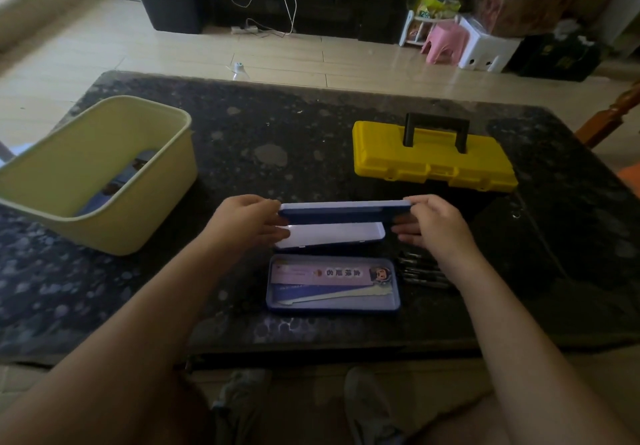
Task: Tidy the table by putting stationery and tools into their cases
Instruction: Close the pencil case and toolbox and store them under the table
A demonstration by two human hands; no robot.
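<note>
1. Head view: a dark stone table [294, 125] spans the frame.
2. A pale yellow bin [69, 174] sits at its left.
3. A closed yellow toolbox [433, 164] stands at the right.
4. The open blue pencil case [332, 308] lies near the front edge.
5. The left hand [242, 219] and right hand [436, 222] pinch the ends of the blue lid [346, 210], above a white tray [332, 235].
6. Dark pens [419, 271] lie just right of the case.
</note>
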